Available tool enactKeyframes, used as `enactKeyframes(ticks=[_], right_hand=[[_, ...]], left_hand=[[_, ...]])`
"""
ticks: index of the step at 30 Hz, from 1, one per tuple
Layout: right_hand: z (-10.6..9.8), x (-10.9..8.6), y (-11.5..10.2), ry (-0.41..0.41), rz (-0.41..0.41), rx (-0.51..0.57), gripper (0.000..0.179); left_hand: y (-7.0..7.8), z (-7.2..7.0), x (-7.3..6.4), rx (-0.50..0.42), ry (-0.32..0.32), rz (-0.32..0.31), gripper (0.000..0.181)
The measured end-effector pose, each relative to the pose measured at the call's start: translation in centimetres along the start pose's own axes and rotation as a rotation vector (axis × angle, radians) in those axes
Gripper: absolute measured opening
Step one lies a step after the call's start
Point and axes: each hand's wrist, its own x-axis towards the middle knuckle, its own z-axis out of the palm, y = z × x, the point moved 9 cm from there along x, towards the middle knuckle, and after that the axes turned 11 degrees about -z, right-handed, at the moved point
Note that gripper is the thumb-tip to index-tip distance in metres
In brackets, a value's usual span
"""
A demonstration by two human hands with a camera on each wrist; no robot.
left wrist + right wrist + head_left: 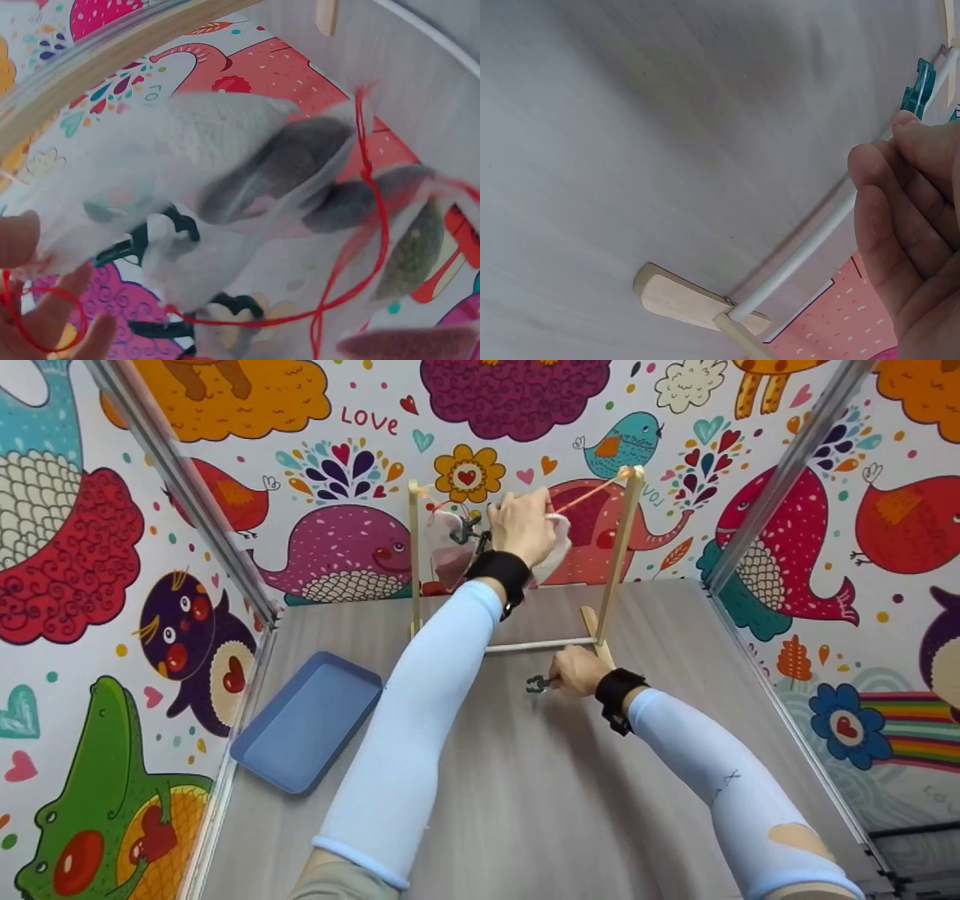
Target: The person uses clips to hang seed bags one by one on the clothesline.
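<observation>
My left hand (pixel 523 526) is raised at the orange cord (pixel 589 497) between two wooden posts, its fingers pinching the gathered top of a white mesh drawstring bag (pixel 127 180). Red drawstring (pixel 379 225) loops hang by the fingers. More sheer bags hang alongside, with dark and greenish contents (pixel 409 251) showing through. Dark green clips (pixel 466 529) sit at the bags, left of that hand. Low over the table, near the stand's right foot, my right hand (pixel 577 669) pinches another dark green clip (pixel 537 685) between thumb and finger.
The wooden stand has upright posts (pixel 619 559), a white crossbar (pixel 540 646) and flat feet (pixel 682 300). A blue tray (pixel 307 724) lies on the grey table (pixel 517 810) at left. Cartoon-printed panels (pixel 337 547) with metal edge rails (pixel 787 480) enclose the table.
</observation>
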Motion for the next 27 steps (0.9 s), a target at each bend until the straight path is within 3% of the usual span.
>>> enactKeyframes(ticks=[6,13,17,20,24,27], right_hand=[[-2.7,0.8,0.3,-0.009,0.029,-0.021,0.012],[-8.8,2.7,1.1,-0.131,0.101,-0.181,0.012],[-14.2,3.8,1.0,-0.237,0.213,-0.210,0.018],[-19.4,4.6,0.2,-0.281,0.263,-0.311,0.013],[-26.3,5.1,-1.5,-0.237,0.246,-0.442,0.004],[-29.7,5.2,-2.4,-0.151,0.241,-0.476,0.008]], left_hand=[[-0.5,1.2,1.3,-0.012,-0.094,-0.055,0.014],[-1.5,2.1,1.6,-0.016,-0.077,-0.091,0.018],[-1.4,2.4,1.5,0.014,-0.066,-0.089,0.022],[-1.3,2.6,1.5,0.023,-0.066,-0.083,0.022],[-1.2,2.7,1.4,0.014,-0.067,-0.078,0.020],[-1.1,2.5,1.2,0.003,-0.081,-0.074,0.022]])
